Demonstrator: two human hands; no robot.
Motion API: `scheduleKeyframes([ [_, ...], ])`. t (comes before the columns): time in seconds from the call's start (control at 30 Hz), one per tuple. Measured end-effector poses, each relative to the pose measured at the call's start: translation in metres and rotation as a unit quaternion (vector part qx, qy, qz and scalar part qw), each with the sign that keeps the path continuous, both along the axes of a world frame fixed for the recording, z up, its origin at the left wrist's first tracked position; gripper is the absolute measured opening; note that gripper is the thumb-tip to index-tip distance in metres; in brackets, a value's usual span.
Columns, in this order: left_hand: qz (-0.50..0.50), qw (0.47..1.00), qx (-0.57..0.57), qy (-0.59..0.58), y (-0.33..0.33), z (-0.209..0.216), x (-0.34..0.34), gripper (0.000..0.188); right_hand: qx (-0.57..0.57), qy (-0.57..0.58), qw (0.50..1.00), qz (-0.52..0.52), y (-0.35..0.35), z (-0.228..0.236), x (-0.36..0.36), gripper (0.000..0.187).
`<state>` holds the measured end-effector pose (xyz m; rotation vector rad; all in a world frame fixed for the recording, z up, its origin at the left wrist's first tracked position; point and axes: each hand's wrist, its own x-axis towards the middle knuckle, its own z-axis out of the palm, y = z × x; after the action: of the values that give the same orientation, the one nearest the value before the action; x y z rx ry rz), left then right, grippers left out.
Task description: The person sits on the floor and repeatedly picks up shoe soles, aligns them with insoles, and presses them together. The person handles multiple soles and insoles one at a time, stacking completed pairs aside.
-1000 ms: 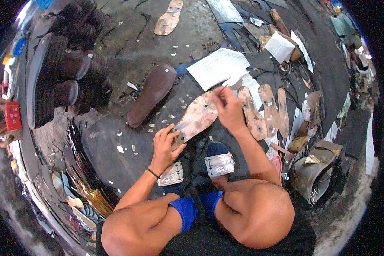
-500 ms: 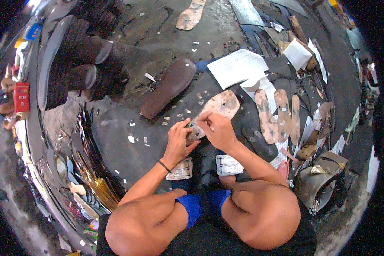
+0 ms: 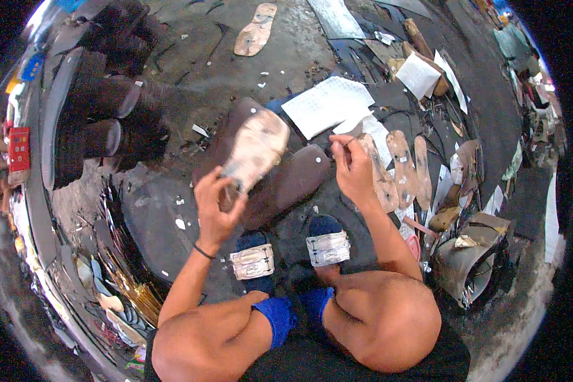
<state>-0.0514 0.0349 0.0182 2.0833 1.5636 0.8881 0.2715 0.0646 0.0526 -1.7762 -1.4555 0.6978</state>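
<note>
Tan foot shape (image 3: pixel 259 149), where's it at?

Up in the L hand (image 3: pixel 218 205), over 2 brown soles (image 3: pixel 293 184). Thumb + fingers pinch its narrow end.

OK, & the R hand (image 3: pixel 354 175)?

Up too, nr the white paper (image 3: pixel 328 105). Thumb + fingertips close tog., but can't tell if they pinch smth.

What's right by it?

3 more foot shapes (image 3: pixel 401 167), side by side.

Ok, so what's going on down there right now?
The left hand holds a pale sole-shaped template by its narrower end, over two dark brown soles. The right hand is raised apart from it, fingers bent, near some white paper; whether its grip holds anything small is unclear.
</note>
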Motion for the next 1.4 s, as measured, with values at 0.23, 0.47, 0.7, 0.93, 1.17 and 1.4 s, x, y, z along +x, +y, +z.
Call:
scheduleKeyframes([
  [0.23, -0.094, 0.989, -0.116, -0.002, -0.056, -0.026, 0.036, 0.05, -0.066, -0.107, 0.987, 0.105, 0.002, -0.051, 0.014, 0.02],
  [0.47, -0.104, 0.986, -0.13, -0.006, -0.053, -0.036, 0.038, 0.053, -0.052, -0.116, 0.987, 0.095, 0.003, -0.059, 0.018, 0.02],
  [0.7, -0.089, 0.987, -0.131, -0.016, -0.054, -0.04, 0.038, 0.054, -0.069, 0.037, 0.997, 0.029, 0.005, -0.022, -0.02, 0.013],
  [0.93, -0.091, 0.99, -0.096, -0.052, -0.054, -0.045, 0.043, 0.059, -0.086, 0.033, 0.975, 0.203, -0.015, -0.03, -0.087, 0.017],
  [1.17, -0.111, 0.99, -0.085, -0.009, -0.056, -0.047, 0.032, 0.062, -0.065, 0.02, 0.97, 0.235, -0.038, -0.02, -0.092, 0.02],
  [1.4, -0.036, 0.997, -0.057, -0.026, -0.018, -0.01, 0.019, 0.061, 0.005, 0.062, 0.989, 0.133, -0.031, 0.003, -0.065, 0.013],
])
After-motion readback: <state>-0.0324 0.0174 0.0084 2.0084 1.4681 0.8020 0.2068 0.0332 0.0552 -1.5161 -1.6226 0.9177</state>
